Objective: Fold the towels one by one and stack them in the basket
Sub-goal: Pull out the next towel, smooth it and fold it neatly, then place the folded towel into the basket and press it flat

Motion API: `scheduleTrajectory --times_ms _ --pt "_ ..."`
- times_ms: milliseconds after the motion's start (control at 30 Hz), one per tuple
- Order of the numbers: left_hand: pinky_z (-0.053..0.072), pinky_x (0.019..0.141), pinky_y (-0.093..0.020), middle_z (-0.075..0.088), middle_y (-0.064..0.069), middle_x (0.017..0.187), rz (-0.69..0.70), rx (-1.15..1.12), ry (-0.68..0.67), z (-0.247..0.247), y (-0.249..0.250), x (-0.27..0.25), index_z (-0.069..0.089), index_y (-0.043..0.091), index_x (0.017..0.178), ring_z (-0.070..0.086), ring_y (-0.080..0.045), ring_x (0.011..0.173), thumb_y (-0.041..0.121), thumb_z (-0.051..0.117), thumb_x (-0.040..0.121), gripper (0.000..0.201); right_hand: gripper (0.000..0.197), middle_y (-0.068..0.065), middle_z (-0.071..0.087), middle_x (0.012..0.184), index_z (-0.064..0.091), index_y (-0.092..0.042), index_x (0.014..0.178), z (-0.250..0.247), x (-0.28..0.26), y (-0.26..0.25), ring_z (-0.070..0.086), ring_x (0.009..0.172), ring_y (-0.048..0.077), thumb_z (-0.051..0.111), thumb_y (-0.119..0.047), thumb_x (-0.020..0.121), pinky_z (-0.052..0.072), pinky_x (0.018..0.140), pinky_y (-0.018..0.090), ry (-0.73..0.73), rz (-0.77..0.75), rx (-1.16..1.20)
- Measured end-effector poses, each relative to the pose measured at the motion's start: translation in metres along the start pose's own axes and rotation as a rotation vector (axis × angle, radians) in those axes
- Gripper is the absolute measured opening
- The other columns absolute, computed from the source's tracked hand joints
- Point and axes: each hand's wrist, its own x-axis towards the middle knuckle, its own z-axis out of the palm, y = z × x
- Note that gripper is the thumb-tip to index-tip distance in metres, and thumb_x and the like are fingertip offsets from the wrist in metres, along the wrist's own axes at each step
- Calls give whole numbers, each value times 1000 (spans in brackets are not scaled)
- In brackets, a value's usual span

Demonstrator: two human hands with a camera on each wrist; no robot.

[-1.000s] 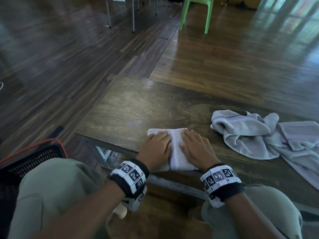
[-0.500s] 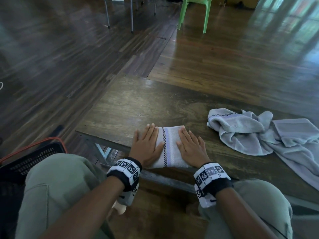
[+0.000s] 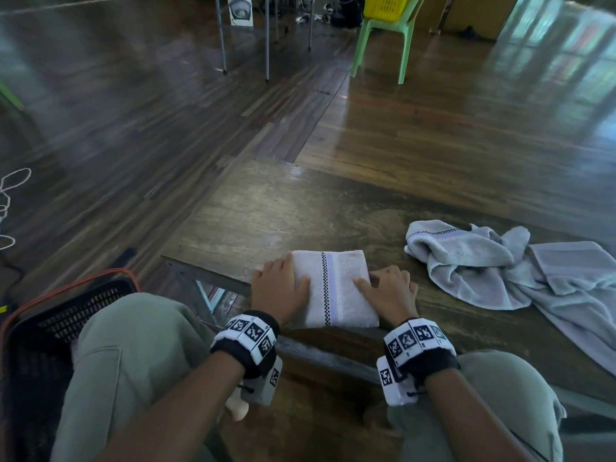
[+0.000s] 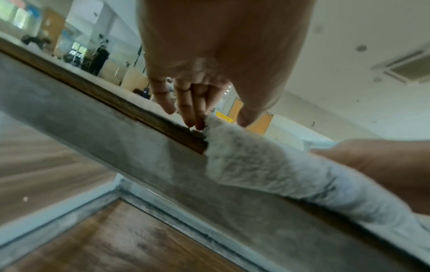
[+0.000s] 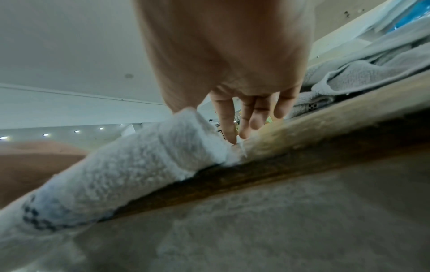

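Note:
A folded white towel (image 3: 333, 288) with a checkered stripe lies at the near edge of the wooden table (image 3: 266, 211), its near end hanging slightly over the edge. My left hand (image 3: 290, 278) grips its left side, thumb on top and fingers curled at the edge. My right hand (image 3: 373, 281) grips the right side the same way. In the left wrist view my left hand (image 4: 216, 119) has its fingertips (image 4: 190, 121) at the towel (image 4: 267, 165) edge. The right wrist view shows my right hand (image 5: 209, 123) at the towel (image 5: 139, 165). A black basket (image 3: 76, 286) with an orange rim stands on the floor at my left knee.
Crumpled grey towels (image 3: 483, 261) lie on the table to the right, also seen as grey towels (image 5: 360, 73) in the right wrist view. A green chair (image 3: 383, 35) holding a yellow basket (image 3: 383, 5) and metal table legs (image 3: 266, 38) stand farther off on the wooden floor.
Both hands went from pressing flat on top of the folded towel to its left and right sides, with fingers now curled at the edges. The towel stays on the table.

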Motion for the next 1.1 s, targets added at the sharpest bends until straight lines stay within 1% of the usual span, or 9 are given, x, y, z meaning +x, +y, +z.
scheduleTrajectory --times_ms 100,233,400,533,667,800,867,1000,1100 --pt "47 88 -41 58 -6 112 -131 -106 -74 1 7 2 51 14 116 56 -24 100 51 46 87 47 42 2 53 110 68 -22 96 0 1 -3 41 113 25 51 -57 83 28 99 44 -18 35 57" --pt "50 87 -42 63 -3 109 -255 -334 -134 1 9 8 55 16 114 60 -25 99 48 58 81 47 32 -3 68 85 69 -19 78 2 6 -5 63 87 18 59 -49 79 49 85 44 -63 76 303" --pt "51 87 -37 63 -2 99 -356 -636 -121 -7 18 7 57 17 99 60 -21 95 29 62 84 20 31 -1 71 80 70 -12 80 -2 7 -8 66 77 16 61 -41 81 54 80 44 -166 135 433" --pt "48 89 -37 57 -3 110 -399 -777 -108 -9 19 6 47 12 111 56 -19 100 29 62 85 35 28 2 64 97 58 -9 101 -8 3 -10 61 83 12 58 -33 87 47 64 28 -171 121 579" --pt "46 89 -41 54 -2 111 -473 -933 -173 -9 19 2 42 15 116 53 -20 102 28 64 86 39 38 4 60 110 50 -9 117 -9 -4 -8 60 96 18 60 -31 87 49 74 31 -128 158 743" --pt "47 93 -47 61 -6 116 -508 -1003 -216 -12 18 -7 53 9 120 58 -24 103 32 71 81 49 28 19 69 101 66 3 99 -13 -19 -4 66 96 34 65 -22 85 51 85 45 -225 263 912" --pt "49 90 -45 64 -8 114 -482 -1031 -214 -18 20 -15 56 7 119 60 -23 100 30 71 81 47 22 20 70 102 67 3 97 -18 -29 -4 66 95 32 63 -16 86 51 91 48 -270 297 968" --pt "46 66 -30 64 -4 105 -382 -1061 -194 -33 27 -33 58 10 110 58 -15 89 26 64 87 28 21 17 69 101 63 0 103 -37 -50 -12 66 96 31 62 -14 87 50 91 51 -230 276 996" --pt "50 73 -32 65 -6 109 -254 -1034 -89 -55 31 -46 59 10 111 61 -17 92 24 64 87 28 28 16 67 104 59 -3 108 -57 -67 -26 64 99 34 63 -19 86 51 89 53 -148 221 989"
